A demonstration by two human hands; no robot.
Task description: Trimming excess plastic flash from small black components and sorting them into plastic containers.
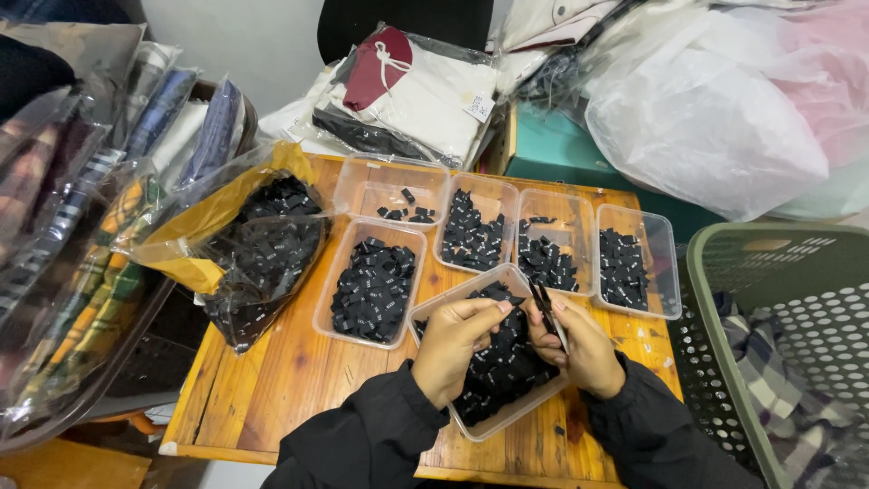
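My left hand [455, 344] and my right hand [579, 349] hover over a clear plastic tub [433, 303] full of small black fabric labels [502, 367]. The right hand grips a pair of small black scissors [549, 313], blades pointing up and away. The left hand's thumb and fingers pinch together near the scissor tips, on what looks like a small black label; the piece itself is too small to make out. Both arms wear black sleeves.
Several more clear tubs [638, 263] of black labels stand on the wooden table [290, 380]. A clear bag [262, 254] of labels lies at left. Bagged plaid fabrics [72, 254] lie far left, a green perforated basket [778, 344] stands right, and bagged garments [416, 91] sit behind.
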